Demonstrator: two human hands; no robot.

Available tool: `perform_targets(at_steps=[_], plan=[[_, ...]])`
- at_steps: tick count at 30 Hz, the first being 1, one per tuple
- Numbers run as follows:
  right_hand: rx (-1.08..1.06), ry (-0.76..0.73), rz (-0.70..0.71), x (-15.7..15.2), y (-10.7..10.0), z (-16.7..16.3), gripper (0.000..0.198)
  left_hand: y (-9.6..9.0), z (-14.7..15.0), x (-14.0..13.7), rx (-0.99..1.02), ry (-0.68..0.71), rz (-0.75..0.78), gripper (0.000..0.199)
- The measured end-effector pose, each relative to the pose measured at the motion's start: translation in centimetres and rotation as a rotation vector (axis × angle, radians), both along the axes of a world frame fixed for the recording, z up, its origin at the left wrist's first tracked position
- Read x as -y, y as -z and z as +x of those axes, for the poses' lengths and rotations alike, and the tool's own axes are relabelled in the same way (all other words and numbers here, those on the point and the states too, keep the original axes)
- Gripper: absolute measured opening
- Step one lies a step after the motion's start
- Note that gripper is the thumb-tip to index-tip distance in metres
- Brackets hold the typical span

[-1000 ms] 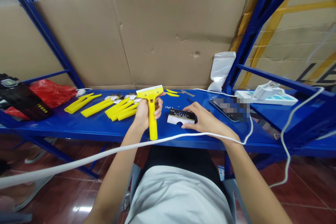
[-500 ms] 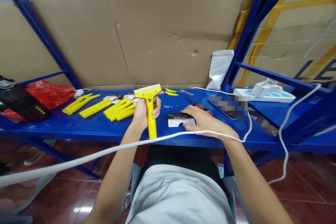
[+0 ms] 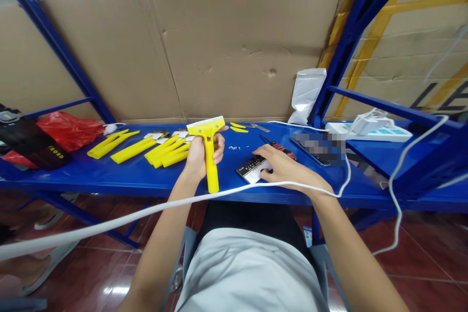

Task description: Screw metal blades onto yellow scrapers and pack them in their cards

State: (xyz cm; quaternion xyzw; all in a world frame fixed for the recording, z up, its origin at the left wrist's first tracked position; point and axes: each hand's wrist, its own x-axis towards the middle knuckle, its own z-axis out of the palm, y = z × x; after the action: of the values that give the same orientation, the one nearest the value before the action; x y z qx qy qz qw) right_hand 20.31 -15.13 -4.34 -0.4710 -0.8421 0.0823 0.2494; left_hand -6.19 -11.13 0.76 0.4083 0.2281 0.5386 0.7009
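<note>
My left hand (image 3: 203, 154) is closed around a yellow scraper (image 3: 211, 156), held upright with its wide head at the top and its handle pointing down. A pale strip runs along the head's upper edge. My right hand (image 3: 280, 163) grips the right side of a small black-and-white printed card packet (image 3: 251, 169) lying tilted on the blue table, fingers at its far edge and thumb on its near part. Beyond that hand lies a red-and-black screwdriver (image 3: 280, 149). Small white bits (image 3: 234, 147) are scattered between my hands.
Several yellow scrapers (image 3: 133, 151) lie to the left, near a red plastic bag (image 3: 69, 129) and a black bottle (image 3: 31, 141). Yellow strips (image 3: 238, 128) and thin blades (image 3: 259, 127) rest at the back. Rightward are a phone (image 3: 314, 150), power strip (image 3: 369, 131) and white cable (image 3: 146, 214) crossing in front.
The card packet has turned clockwise under my right hand, its right side swinging nearer to me. My left hand and the scraper have hardly moved.
</note>
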Motion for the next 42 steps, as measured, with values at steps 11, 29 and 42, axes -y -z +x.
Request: perform_targets(at_steps=[11,29,42], plan=[[-0.102,0.079,0.174,-0.3,0.2,-0.3,0.042,0.4,-0.1,-0.3,0.062,-0.008,-0.057,0.042],[-0.396,-0.046,0.107,-0.9,0.0,-0.6,0.041,0.1,-0.3,0.0,0.139,-0.107,0.027,0.045],[-0.438,-0.082,0.008,-0.4,0.2,-0.7,0.037,0.1,-0.6,0.0,0.372,-0.240,0.057,0.042]])
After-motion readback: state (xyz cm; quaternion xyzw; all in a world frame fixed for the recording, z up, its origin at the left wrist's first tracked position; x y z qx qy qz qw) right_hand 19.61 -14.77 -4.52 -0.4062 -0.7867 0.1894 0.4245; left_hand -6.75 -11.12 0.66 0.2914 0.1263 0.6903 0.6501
